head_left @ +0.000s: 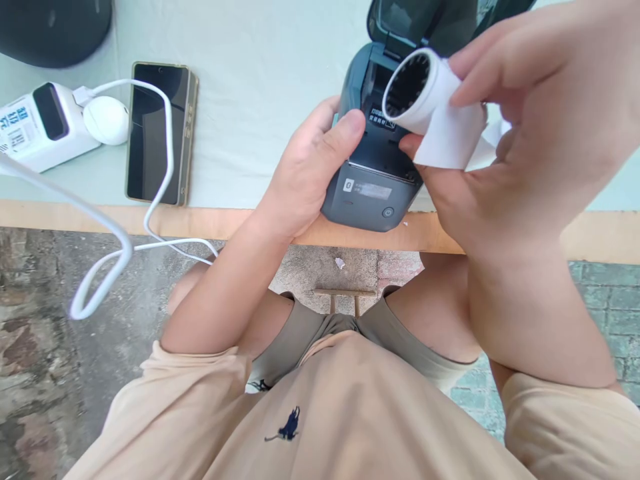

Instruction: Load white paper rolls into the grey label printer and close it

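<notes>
A dark grey label printer (370, 200) lies on the table near its front edge, its smoky lid (405, 27) swung open at the far side. My left hand (317, 160) is closed around the printer's left side, thumb over the rim of the open compartment. Just above that compartment, my right hand (510, 127) grips a white paper roll (440, 100) between thumb and fingers. The roll is tilted, its dark hollow core facing left, and a loose flap of paper hangs down toward me. Part of the roll is hidden behind my fingers.
A smartphone (155, 133) lies on the left of the pale table (240, 80). Beside it is a white power bank-like box (55, 127) with a small dark display and a round white piece. A white cable (167, 133) loops over the phone and table edge. A dark round object (55, 30) stands behind.
</notes>
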The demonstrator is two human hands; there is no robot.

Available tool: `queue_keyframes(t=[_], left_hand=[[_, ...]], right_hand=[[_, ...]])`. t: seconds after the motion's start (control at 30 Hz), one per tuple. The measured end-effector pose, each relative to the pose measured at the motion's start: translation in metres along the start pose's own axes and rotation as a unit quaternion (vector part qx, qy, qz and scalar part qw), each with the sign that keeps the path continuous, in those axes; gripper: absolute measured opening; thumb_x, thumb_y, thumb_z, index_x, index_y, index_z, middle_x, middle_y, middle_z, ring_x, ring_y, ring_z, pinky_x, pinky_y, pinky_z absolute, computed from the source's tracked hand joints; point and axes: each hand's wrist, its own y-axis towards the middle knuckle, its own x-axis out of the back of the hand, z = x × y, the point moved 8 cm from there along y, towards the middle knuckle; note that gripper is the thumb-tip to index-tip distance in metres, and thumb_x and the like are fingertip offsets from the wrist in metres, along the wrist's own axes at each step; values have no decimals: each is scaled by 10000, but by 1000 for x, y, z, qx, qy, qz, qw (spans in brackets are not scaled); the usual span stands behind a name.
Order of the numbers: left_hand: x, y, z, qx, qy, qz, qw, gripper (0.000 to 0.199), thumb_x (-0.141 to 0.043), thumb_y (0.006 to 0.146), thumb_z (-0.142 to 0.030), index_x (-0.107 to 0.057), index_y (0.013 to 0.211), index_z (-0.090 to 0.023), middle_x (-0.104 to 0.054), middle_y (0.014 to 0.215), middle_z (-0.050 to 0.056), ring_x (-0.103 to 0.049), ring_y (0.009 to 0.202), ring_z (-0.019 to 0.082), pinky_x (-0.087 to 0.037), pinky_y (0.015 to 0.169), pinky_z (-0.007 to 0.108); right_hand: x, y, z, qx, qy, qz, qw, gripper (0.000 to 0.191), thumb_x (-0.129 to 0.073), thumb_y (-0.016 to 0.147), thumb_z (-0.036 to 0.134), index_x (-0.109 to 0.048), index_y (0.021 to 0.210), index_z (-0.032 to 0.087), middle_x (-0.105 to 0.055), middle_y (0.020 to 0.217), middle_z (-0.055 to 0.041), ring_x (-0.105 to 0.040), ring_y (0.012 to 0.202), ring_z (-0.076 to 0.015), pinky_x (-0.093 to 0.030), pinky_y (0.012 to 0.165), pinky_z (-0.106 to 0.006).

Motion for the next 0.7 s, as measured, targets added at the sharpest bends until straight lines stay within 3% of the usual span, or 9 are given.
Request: queue_keyframes(t=[0.17, 0.37, 0.53, 0.7], left_hand=[[4, 1, -1, -23, -31, -13, 999, 108, -400, 829, -238, -481, 810, -170, -478, 703, -9, -489, 598, 49, -400, 548, 171], [7, 4, 3, -35, -64, 13, 997, 113, -477, 798, -267, -496, 813, -157, -485, 728, -3, -482, 621, 49, -411, 556, 171], [10, 5, 2, -53, -49, 37, 997, 159, -548, 754, -285, -493, 848, -169, -473, 729, -10, -472, 624, 38, -373, 549, 161], [9, 5, 4, -71, -3, 82, 994, 333, -650, 649, -173, -486, 939, -193, -526, 780, -20, -518, 678, 55, -428, 603, 164]], right_hand=[[-8, -2, 9, 67, -30, 16, 997, 155, -391, 792, 212, -504, 897, 207, -548, 1037, 61, -532, 990, -67, -457, 819, -227], [3, -13, 17, 129, -52, -75, 988, 129, -523, 703, 256, -561, 825, 265, -584, 849, 92, -539, 825, -93, -408, 784, -275], [-10, -25, 28, 212, -26, -30, 976, 205, -576, 675, 347, -587, 858, 253, -597, 893, 85, -533, 895, -107, -413, 780, -278], [-7, -27, 19, 179, 29, -22, 983, 154, -574, 677, 247, -583, 827, 215, -588, 900, 67, -512, 956, -112, -440, 846, -320]])
